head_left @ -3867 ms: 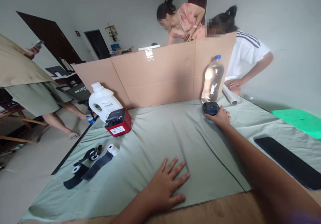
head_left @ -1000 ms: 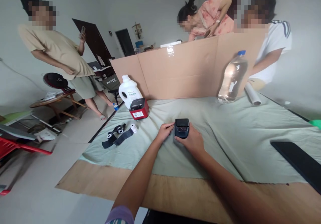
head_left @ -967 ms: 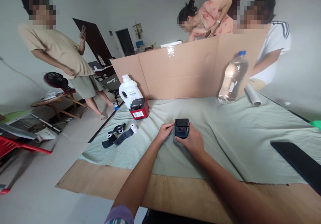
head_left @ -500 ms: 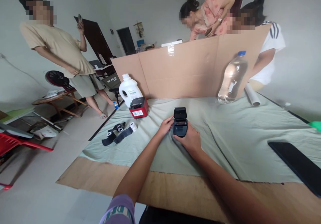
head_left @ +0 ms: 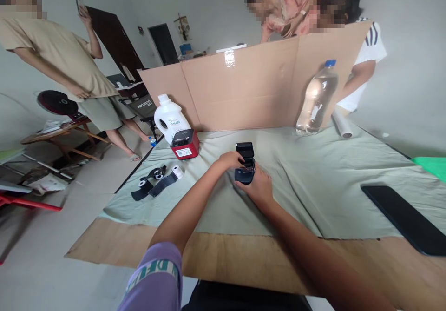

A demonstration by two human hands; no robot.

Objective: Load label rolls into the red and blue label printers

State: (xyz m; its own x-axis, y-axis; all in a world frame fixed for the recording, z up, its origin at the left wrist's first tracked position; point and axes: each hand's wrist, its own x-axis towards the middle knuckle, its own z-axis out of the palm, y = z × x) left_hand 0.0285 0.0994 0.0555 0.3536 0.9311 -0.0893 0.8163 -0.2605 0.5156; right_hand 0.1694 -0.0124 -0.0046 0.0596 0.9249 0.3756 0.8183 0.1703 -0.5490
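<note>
Hands (head_left: 259, 188) on printer (head_left: 245, 163), mid-cloth (head_left: 313, 181)

My only view: head camera, looking forward and down across surface (head_left: 244, 264), arms near, cardboard screen (head_left: 244, 88) farther back.

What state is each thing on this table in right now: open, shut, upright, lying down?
Black printer: lid open, held by left hand and right hand.
Red printer: shut, upright.
White jug: capped, upright.
Water bottle: capped, upright, nearly full.
Paper rolls: lying, partly unrolled.
White tube: lying flat.
Cardboard: standing, unfolded.
Cloth: spread, creased.
</note>
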